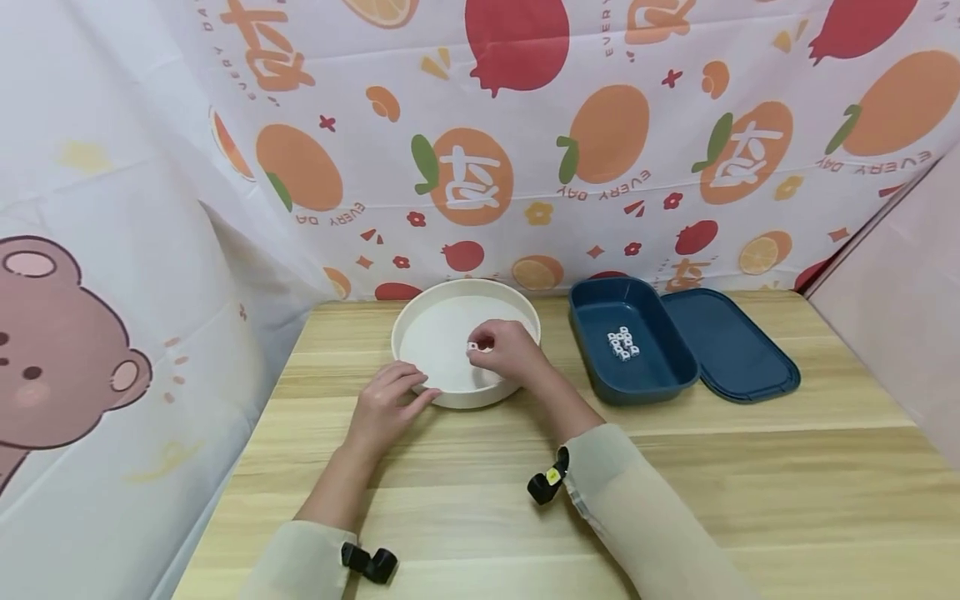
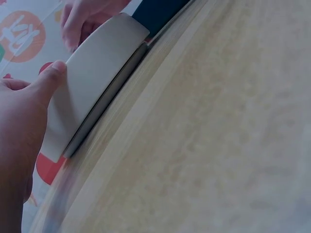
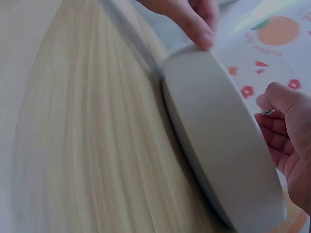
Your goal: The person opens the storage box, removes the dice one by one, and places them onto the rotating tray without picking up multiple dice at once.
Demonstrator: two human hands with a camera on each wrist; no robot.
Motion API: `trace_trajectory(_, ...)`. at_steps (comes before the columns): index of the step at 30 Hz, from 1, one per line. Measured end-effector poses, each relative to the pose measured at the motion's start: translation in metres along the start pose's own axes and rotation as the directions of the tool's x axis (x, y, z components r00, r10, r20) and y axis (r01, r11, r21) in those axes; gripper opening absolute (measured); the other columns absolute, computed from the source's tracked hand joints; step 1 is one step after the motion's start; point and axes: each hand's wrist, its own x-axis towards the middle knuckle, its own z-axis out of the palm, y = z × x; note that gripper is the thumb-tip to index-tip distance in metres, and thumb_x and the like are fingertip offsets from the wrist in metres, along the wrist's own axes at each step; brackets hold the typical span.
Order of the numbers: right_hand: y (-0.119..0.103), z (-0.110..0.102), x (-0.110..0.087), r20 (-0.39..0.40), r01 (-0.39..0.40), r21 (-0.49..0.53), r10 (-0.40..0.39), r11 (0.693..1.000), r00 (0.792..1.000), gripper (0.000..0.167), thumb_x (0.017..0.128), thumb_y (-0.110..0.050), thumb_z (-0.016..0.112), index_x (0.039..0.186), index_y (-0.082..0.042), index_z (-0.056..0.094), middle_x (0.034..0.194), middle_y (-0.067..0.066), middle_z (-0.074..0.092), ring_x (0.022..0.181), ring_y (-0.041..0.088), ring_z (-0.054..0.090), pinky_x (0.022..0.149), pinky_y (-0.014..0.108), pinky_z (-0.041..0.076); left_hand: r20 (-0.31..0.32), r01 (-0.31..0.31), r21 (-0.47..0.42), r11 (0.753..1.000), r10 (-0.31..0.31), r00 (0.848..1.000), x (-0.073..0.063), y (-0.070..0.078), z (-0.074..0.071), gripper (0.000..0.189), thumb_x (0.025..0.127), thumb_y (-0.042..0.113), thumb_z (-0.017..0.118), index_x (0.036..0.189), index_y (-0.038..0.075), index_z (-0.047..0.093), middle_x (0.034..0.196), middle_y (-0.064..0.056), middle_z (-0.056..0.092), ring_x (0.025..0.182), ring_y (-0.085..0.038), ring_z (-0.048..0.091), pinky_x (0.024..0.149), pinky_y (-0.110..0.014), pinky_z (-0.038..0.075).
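Observation:
A round white tray with a low wall sits on the table. At its near left rim, my left hand holds the edge, fingers over the wall; the left thumb lies along the rim in the left wrist view. My right hand is above the tray's right half, pinching a small white die between thumb and fingertips. Black dots show on the die in the right wrist view. Several white dice lie together in a dark blue rectangular container to the right.
A dark blue lid lies flat on the wooden table, right beside the container. Behind the table hangs a fruit-print cloth; a white cloth with a bear hangs at the left. Black wrist cameras sit at both sleeves.

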Motion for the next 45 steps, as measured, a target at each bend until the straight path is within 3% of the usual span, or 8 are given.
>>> trace_trajectory(6, -0.011, 0.018, 0.018, 0.122, -0.033, -0.058, 0.040, 0.998, 0.992, 0.012, 0.086, -0.022, 0.072, 0.093, -0.012, 0.074, 0.083, -0.003, 0.067, 0.078, 0.010, 0.057, 0.070, 0.018, 0.051, 0.012, 0.015, 0.018, 1.000, -0.015, 1.000, 0.002, 0.003, 0.001, 0.029, 0.072, 0.020, 0.088, 0.089, 0.001, 0.075, 0.092, -0.009, 0.072, 0.093, -0.027, 0.066, 0.088, -0.042, 0.059)
trace_trajectory(12, -0.014, 0.035, 0.030, 0.194, -0.038, -0.137, 0.064, 0.990, 0.979, 0.008, 0.085, -0.021, 0.073, 0.087, -0.013, 0.074, 0.077, -0.005, 0.066, 0.074, 0.007, 0.055, 0.066, 0.016, 0.048, -0.005, 0.031, 0.011, 0.999, -0.031, 1.000, 0.000, 0.002, 0.002, 0.025, 0.074, 0.018, 0.086, 0.088, 0.001, 0.076, 0.091, -0.008, 0.072, 0.092, -0.027, 0.067, 0.091, -0.041, 0.057)
trace_trajectory(18, -0.014, 0.046, 0.034, 0.232, -0.050, -0.172, 0.090, 0.984, 0.969, 0.007, 0.085, -0.021, 0.072, 0.086, -0.014, 0.075, 0.078, -0.006, 0.067, 0.075, 0.007, 0.057, 0.068, 0.017, 0.049, -0.039, 0.033, 0.035, 0.999, -0.032, 0.999, -0.002, 0.002, 0.005, 0.019, 0.077, 0.012, 0.082, 0.091, 0.000, 0.077, 0.093, -0.011, 0.076, 0.097, -0.031, 0.071, 0.098, -0.048, 0.056)
trace_trajectory(28, -0.016, 0.051, 0.040, 0.297, -0.040, -0.232, 0.110, 0.972, 0.949, 0.008, 0.087, -0.023, 0.072, 0.088, -0.016, 0.076, 0.076, -0.008, 0.067, 0.075, 0.008, 0.056, 0.068, 0.019, 0.048, -0.041, 0.012, 0.075, 0.997, -0.009, 0.999, -0.001, 0.002, 0.005, 0.019, 0.080, 0.011, 0.079, 0.095, 0.000, 0.077, 0.099, -0.014, 0.076, 0.099, -0.031, 0.072, 0.095, -0.053, 0.056)
trace_trajectory(35, -0.021, 0.053, 0.039, 0.344, -0.053, -0.265, 0.146, 0.963, 0.928, 0.015, 0.089, -0.025, 0.071, 0.099, -0.015, 0.076, 0.084, -0.006, 0.067, 0.081, 0.009, 0.058, 0.076, 0.023, 0.052, -0.023, 0.026, 0.081, 0.996, -0.024, 0.999, -0.001, 0.005, 0.005, 0.018, 0.078, 0.007, 0.079, 0.095, -0.001, 0.077, 0.100, -0.014, 0.076, 0.100, -0.031, 0.072, 0.095, -0.053, 0.056)
trace_trajectory(45, -0.018, 0.050, 0.039, 0.354, -0.072, -0.245, 0.158, 0.967, 0.922, 0.031, 0.088, -0.025, 0.073, 0.117, -0.015, 0.072, 0.084, -0.004, 0.065, 0.080, 0.010, 0.057, 0.071, 0.022, 0.049, -0.018, 0.021, 0.092, 0.996, -0.020, 1.000, 0.001, 0.004, 0.005, 0.018, 0.079, 0.008, 0.079, 0.095, 0.000, 0.077, 0.101, -0.013, 0.076, 0.100, -0.030, 0.072, 0.094, -0.053, 0.057)
